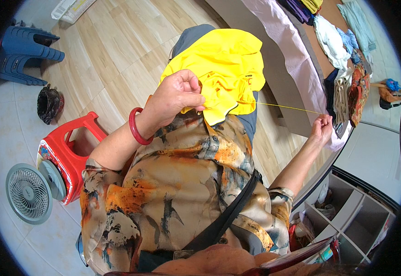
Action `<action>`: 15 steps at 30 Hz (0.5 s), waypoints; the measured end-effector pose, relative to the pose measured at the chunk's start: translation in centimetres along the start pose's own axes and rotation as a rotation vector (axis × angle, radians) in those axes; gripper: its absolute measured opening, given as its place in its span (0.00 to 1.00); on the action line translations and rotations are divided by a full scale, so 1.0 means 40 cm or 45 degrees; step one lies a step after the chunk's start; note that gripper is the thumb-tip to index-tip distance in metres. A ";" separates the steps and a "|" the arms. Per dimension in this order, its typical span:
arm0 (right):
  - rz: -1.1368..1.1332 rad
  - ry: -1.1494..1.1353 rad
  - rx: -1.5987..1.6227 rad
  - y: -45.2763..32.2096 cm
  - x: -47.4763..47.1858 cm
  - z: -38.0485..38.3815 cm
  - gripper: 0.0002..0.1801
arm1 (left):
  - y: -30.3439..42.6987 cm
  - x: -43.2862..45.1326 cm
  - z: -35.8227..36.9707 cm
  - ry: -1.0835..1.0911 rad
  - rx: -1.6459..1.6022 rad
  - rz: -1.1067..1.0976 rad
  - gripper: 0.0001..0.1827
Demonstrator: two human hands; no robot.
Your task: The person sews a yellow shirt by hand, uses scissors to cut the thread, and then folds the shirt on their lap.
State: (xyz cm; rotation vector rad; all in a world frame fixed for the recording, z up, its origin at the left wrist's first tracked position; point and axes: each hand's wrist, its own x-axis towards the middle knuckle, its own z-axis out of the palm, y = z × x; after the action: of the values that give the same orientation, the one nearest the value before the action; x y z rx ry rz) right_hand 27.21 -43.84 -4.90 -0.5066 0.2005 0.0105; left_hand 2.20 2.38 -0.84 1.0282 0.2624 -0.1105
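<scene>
A bright yellow cloth garment [221,65] with a dark-edged part lies bunched over my lap. My left hand [183,91], with a red bangle on the wrist, pinches the garment's near left side between thumb and fingers. Far out to the right, my right hand [322,127] has its fingers closed on the end of a yellow thread [286,106]. The thread runs taut from the garment to those fingers. Whether a needle is in my right fingers cannot be seen.
At the right stands a bed with a pink sheet [300,69] and folded clothes [343,93]. A cubby shelf [352,214] is lower right. On the left are a red plastic stool [62,138], a grey fan [29,193], a black-lined bin [49,103] and blue stools [24,55].
</scene>
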 end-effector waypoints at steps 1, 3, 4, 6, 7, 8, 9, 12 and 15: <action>0.014 -0.010 0.015 0.002 0.001 0.001 0.16 | 0.003 -0.002 0.002 0.002 0.009 0.000 0.11; 0.031 -0.016 0.037 0.003 0.004 0.000 0.16 | 0.006 -0.004 0.004 0.008 0.017 -0.006 0.11; 0.037 -0.019 0.048 0.002 0.004 -0.001 0.16 | 0.006 -0.003 0.005 0.013 0.016 -0.012 0.11; 0.040 -0.004 0.035 0.001 0.007 -0.002 0.15 | 0.005 -0.003 0.006 0.022 0.030 -0.018 0.12; 0.042 0.003 0.029 0.002 0.007 -0.002 0.15 | 0.004 -0.002 0.006 0.025 0.044 -0.017 0.12; 0.032 0.014 0.017 0.002 0.005 -0.001 0.15 | 0.003 -0.002 0.007 0.028 0.059 -0.016 0.12; 0.023 0.026 0.005 0.010 -0.003 0.009 0.15 | 0.002 -0.001 0.009 0.034 0.072 -0.015 0.12; 0.040 0.024 0.025 0.008 -0.008 0.019 0.14 | 0.001 -0.001 0.016 0.073 0.118 -0.007 0.12; 0.047 -0.048 0.043 -0.027 -0.005 0.021 0.15 | -0.008 -0.003 0.021 0.119 0.196 0.012 0.11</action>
State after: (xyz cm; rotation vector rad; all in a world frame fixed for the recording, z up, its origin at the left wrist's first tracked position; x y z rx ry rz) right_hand 27.22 -44.36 -3.63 -0.4690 0.1727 0.0526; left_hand 2.16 1.47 -0.67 1.1893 0.3379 -0.0750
